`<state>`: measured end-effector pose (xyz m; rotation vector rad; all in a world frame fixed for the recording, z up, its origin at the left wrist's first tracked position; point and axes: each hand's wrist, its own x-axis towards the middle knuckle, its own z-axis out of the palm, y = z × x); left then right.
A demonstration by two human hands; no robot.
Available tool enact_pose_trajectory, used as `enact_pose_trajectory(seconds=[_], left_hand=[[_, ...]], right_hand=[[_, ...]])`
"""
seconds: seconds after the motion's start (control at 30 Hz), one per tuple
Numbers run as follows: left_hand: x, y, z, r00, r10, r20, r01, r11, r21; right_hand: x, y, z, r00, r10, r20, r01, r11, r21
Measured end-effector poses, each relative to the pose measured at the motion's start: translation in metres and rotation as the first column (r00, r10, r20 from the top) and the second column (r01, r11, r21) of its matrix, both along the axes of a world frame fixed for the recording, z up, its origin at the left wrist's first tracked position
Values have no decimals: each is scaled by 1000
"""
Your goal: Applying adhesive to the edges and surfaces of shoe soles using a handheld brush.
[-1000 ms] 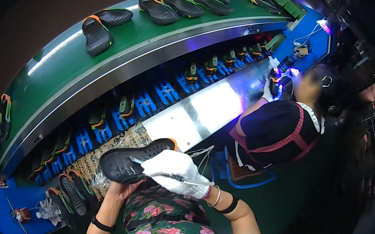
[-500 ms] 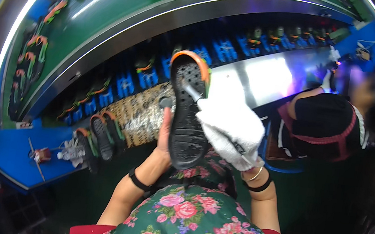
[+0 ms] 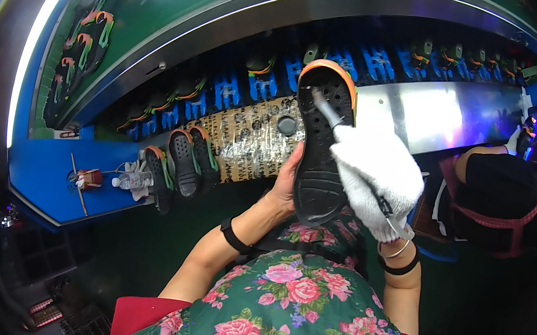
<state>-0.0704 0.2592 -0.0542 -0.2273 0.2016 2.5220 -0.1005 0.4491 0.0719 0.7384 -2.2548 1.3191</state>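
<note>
My left hand (image 3: 287, 182) is bare and grips a black shoe (image 3: 324, 168) along its left edge. The shoe is an open slip-on with an orange rim around its far end, its holed inner sole facing up. A white knitted glove covers my right hand (image 3: 376, 175), which is closed on a brush-like tool (image 3: 327, 109). The tool's pale tip points into the far part of the shoe; whether it touches the surface I cannot tell. Its dark handle end shows by my wrist.
Three similar shoes (image 3: 184, 163) lean at the blue table's (image 3: 44, 172) edge, beside a clear bottle (image 3: 133, 180). A round dark lid-like disc (image 3: 287, 125) lies on the taped cardboard (image 3: 252, 138). Blue racks (image 3: 227, 93) with shoes line the conveyor (image 3: 229, 0). A co-worker (image 3: 499, 191) sits at right.
The view has swung so that my hands and the shoe sit farther right and slightly higher in the picture. My hold on the shoe and the tool is unchanged.
</note>
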Motion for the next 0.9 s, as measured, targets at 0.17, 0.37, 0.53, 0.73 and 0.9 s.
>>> enact_pose_trajectory(seconds=[0.17, 0.37, 0.53, 0.73, 0.9], left_hand=[[-7, 0, 8, 990, 12, -142, -26, 995, -100], [-22, 3, 27, 989, 73, -128, -95, 979, -181], [-31, 4, 37, 979, 56, -195, -73, 994, -80], [-37, 6, 41, 971, 194, -139, -194, 981, 11], [-48, 2, 43, 964, 146, -221, -151, 989, -3]], right_hand=[[5, -9, 1, 987, 108, -116, -89, 984, 155], [6, -15, -6, 998, -31, 48, 36, 994, -106], [13, -20, -16, 995, 90, -32, -89, 995, 49], [14, -23, -19, 993, 94, 78, -76, 975, -207], [21, -35, -21, 983, 161, 92, -149, 980, -132]])
